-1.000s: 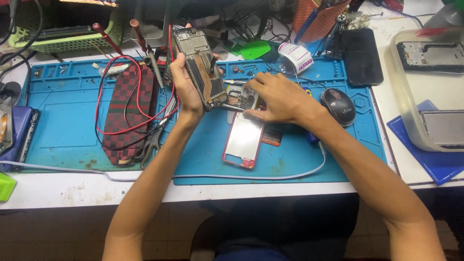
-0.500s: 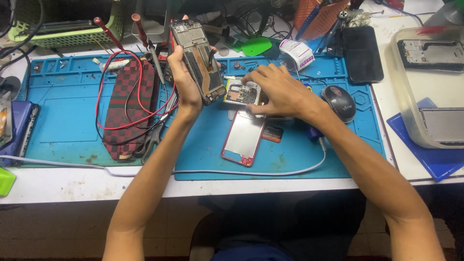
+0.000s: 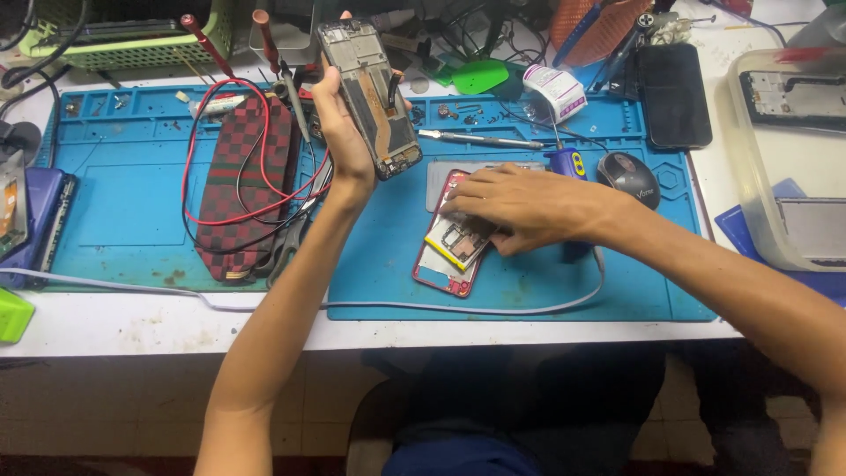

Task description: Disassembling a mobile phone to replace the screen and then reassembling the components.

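Two hands work over the blue mat (image 3: 132, 203), and both have shifted since half a second ago. The left hand (image 3: 339, 132) has lifted the opened phone frame (image 3: 370, 88) higher toward the back edge of the mat, fingers and thumb clamped around its lower half, the bare inner side facing up. The right hand (image 3: 524, 207) has come down from just beside that frame to the middle of the mat, where its fingers press flat, close together, on a small circuit board (image 3: 458, 242); that board now lies across the red phone back (image 3: 441, 264), tilted against it, and whether the fingers pinch the board or only press on it I cannot tell. Left of the hands on the mat lies a checkered pouch (image 3: 242, 185), looped over by red and black wires (image 3: 198, 176). A computer mouse (image 3: 630, 176) sits at the right part of the mat, with a black phone (image 3: 674, 92) just beyond the mat's back edge. Off the mat's right edge stands a clear plastic tub (image 3: 749, 167) holding a phone frame (image 3: 797, 97) at its far end and a grey flat panel (image 3: 815, 229) nearer. Behind the mat's left corner a green basket (image 3: 132, 40) holds a dark flat device.
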